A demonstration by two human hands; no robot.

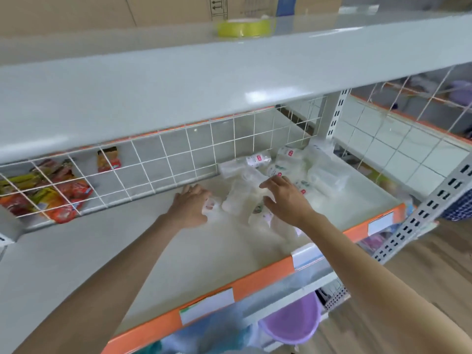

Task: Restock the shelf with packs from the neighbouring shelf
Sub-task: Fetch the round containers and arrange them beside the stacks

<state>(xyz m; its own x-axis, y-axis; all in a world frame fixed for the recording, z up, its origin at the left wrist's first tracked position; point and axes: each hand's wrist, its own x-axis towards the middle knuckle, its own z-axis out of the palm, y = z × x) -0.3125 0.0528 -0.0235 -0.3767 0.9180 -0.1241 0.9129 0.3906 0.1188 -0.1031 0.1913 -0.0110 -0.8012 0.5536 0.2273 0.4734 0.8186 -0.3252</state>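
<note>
Clear white packs (pixel 258 198) heaped, lying flat, on pale orange-edged shelf (pixel 204 251).
</note>
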